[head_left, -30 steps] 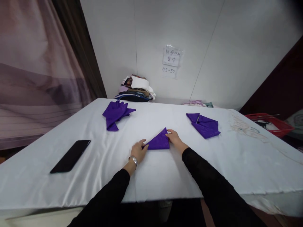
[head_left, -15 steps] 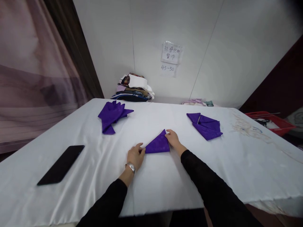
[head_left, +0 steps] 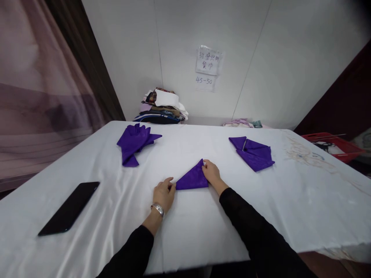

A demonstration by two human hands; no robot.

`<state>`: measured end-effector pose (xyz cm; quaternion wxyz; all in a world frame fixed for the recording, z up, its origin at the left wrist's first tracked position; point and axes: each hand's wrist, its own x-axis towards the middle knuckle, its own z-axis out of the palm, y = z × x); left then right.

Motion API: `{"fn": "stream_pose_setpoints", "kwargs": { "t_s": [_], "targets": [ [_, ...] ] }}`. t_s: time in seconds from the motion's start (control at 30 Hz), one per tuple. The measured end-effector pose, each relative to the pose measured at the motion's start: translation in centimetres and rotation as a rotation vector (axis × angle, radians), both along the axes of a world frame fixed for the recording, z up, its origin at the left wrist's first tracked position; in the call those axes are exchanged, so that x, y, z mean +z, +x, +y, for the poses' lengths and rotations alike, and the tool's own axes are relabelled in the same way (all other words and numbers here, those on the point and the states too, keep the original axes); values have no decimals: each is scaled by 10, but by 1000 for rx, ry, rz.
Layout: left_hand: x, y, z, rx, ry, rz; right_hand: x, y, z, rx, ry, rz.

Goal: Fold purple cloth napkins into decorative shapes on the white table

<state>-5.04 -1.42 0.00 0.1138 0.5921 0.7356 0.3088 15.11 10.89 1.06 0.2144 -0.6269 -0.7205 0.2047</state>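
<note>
The triangular folded purple cloth [head_left: 191,178] was vividly coloured; the satiny white tablecloth [head_left: 191,231] bore tan line patterning; the long fabric sleeves [head_left: 255,231] were black.

The folded purple cloth [head_left: 192,178] I'm handling looks smooth, with a faint sheen. Under it, the white surface covering [head_left: 199,224] resembles satin, glossy along its creases. My black sleeves [head_left: 252,227] are matt fabric; my silver wristband [head_left: 158,209] looks like shiny metal. The dark slab [head_left: 69,208] is smooth and glossy, the red basket [head_left: 349,150] seemingly plastic.
</note>
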Motion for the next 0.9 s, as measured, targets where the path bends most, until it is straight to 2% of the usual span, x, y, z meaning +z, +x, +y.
{"fn": "stream_pose_setpoints", "kwargs": {
  "t_s": [0.17,0.43,0.7,0.9],
  "targets": [
    [2,0,0,8,-18,1,-4,0,-1,7,50,-64],
    [1,0,-1,5,-39,19,-4,-1,2,27,45,-149],
    [6,0,-3,1,-87,128,-1,-5,3,44,39,-273],
    [11,3,-7,7,-108,181,3,-5,5,57,17,-287]
  ]
}}
